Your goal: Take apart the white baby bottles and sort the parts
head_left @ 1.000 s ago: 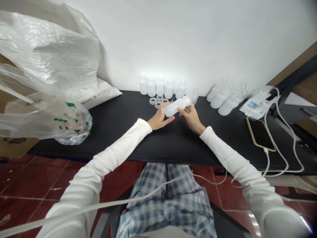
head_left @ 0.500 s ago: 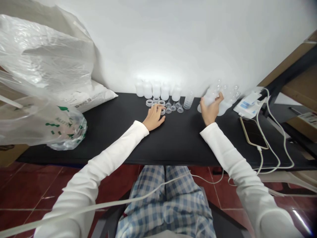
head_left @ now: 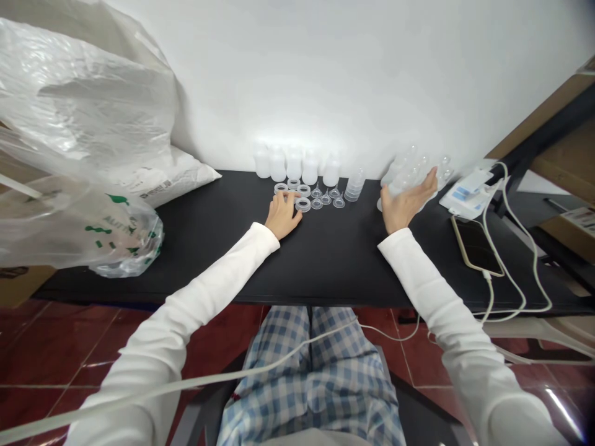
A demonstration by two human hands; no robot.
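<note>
While the left hand point(head_left: 282, 215) lies curled at the clear collar rings point(head_left: 292, 191), its grip on them too slight to tell, the right hand point(head_left: 405, 201) spreads wide open, well apart from the left, against the translucent teat-topped bottles point(head_left: 409, 176). Clear teats point(head_left: 325, 198) stand between the rings and a stack of clear cups point(head_left: 354, 186); white bottles point(head_left: 292, 164) line the back of the black counter point(head_left: 325, 260). Parts sit sorted by kind, so lifting one ring calls for closing the fingers around its rim.

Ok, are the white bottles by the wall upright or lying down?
Upright: the white bottles stand on end in a row on the table.
</note>
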